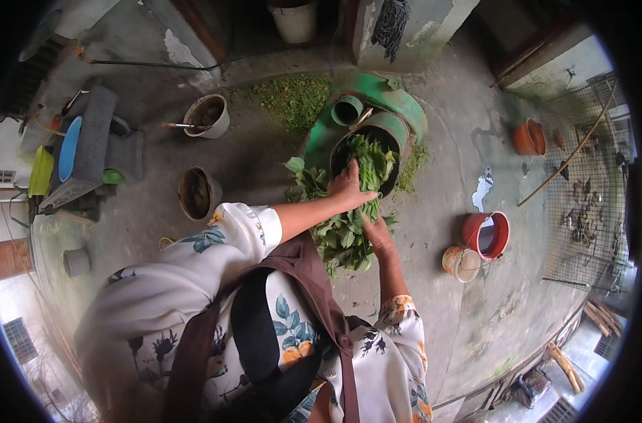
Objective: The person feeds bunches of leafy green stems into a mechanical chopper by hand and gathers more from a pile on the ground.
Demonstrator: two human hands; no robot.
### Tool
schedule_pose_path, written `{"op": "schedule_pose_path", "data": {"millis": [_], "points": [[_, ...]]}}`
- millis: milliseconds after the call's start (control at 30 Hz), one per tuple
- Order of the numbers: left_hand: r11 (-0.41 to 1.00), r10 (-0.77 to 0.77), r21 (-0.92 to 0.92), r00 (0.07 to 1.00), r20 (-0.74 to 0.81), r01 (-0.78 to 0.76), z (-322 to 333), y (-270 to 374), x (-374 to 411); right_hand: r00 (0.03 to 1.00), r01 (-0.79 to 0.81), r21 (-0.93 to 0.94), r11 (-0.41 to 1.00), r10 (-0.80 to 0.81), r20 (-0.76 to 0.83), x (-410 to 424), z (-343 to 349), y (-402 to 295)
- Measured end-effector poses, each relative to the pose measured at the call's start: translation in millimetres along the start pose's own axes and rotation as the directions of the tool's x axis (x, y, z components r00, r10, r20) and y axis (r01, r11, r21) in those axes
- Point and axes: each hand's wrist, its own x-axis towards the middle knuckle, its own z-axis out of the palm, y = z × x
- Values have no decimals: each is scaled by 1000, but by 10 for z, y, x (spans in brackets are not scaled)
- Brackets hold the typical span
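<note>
A green-painted machine (374,87) with a wide round feed opening and a smaller round pipe stands on the concrete floor before me. A bunch of leafy green stems (371,182) lies with its upper part inside the wide opening. My left hand (349,190) presses on top of the bunch at the opening's lower edge, its index finger pointing up and thumb stretched to the right. My right hand (379,235) grips the bunch lower down, its fingers partly hidden by leaves. More leafy greens (347,246) spread below and left of the hands.
Chopped green bits (294,100) lie beside the machine. Two buckets (207,116) (197,194) stand to the left, near a stone sink (91,143) with basins. To the right are a red bucket (486,236), a small lidded pail (461,263), an orange bucket (530,137) and a mesh fence (580,190) with poultry behind it.
</note>
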Motion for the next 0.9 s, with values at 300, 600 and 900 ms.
{"op": "schedule_pose_path", "data": {"millis": [300, 600, 900], "points": [[443, -53, -889, 993, 105, 117, 65, -83, 358, 897, -64, -720, 691, -277, -345, -80, 284, -811], [561, -44, -828, 998, -38, -6, 82, -114, 404, 906, -50, -827, 560, -323, -273, -16, 353, -782], [890, -61, -451, 998, 13, 61, -59, 110, 769, 931, -175, -859, 480, -204, -303, 201, 275, -998]]}}
